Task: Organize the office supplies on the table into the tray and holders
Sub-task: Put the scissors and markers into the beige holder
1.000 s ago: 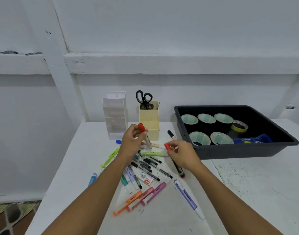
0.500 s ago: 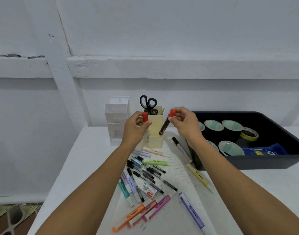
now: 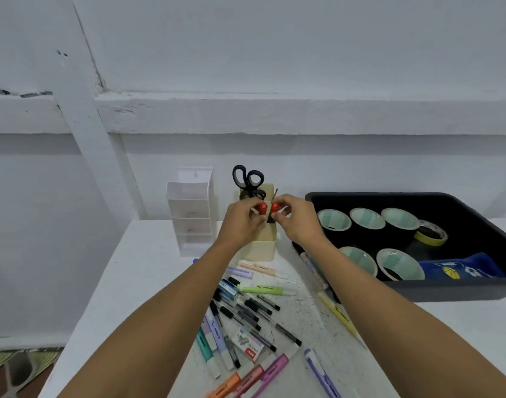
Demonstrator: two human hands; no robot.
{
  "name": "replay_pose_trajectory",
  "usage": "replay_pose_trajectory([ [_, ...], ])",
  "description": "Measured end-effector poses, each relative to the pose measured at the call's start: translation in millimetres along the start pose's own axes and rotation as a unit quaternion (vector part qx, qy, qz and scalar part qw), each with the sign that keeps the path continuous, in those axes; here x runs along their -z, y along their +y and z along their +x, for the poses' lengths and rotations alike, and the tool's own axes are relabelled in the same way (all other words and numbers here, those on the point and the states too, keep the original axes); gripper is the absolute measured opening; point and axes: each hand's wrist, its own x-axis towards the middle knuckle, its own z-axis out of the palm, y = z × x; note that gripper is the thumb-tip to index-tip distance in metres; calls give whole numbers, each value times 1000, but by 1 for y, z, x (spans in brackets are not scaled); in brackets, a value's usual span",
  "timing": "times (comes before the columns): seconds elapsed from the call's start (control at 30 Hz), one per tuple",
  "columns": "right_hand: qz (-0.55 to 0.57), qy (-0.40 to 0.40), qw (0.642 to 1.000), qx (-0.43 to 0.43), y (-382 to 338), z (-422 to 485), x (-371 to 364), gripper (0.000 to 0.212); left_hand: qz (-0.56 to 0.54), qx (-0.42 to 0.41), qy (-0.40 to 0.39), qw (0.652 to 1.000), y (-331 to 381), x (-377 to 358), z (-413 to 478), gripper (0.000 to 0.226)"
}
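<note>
White organiser (image 3: 190,214): left of centre, tiered; nothing shows in it.
Left hand (image 3: 241,224): a second ago it was low over the loose pens. Now it is raised to frame centre, thumb and fingertips pinching the left red-capped marker (image 3: 263,209) near its cap.
Left marker axis: near vertical in the frame, cap up. The barrel is hidden behind the fingers, so its lower end cannot be seen.
Cream holder (image 3: 259,249): centre, directly under both hands, with scissors (image 3: 247,180) standing in it, handles up.
Right red-capped marker (image 3: 274,208): half a second ago tilted and apart from the other, now cap beside cap. Its dark barrel runs straight down toward the holder's mouth.
Right hand (image 3: 296,225): also up from the pile, thumb and forefinger pinching below the cap, the other fingers loosely curled.
Meaning: both markers look ready to drop into the holder.
Loose pens (image 3: 254,308): lower centre, many left to sort.
Black tray (image 3: 458,293): right, already holding tape rolls (image 3: 333,219).
</note>
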Motion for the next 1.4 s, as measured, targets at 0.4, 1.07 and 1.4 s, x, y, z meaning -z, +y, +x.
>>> replay_pose_trajectory([
  [0.4,14,-2,1000,-25,18,-4,-18,35,80,0,-31,996,-14,-14,4,23],
  [1.07,-295,-102,945,-100,36,-69,-31,46,194,-25,-41,980,-63,34,-86,37],
  [1.4,-190,-30,978,-86,4,-77,-23,32,397,-10,-207,894,-68,55,-83,32],
])
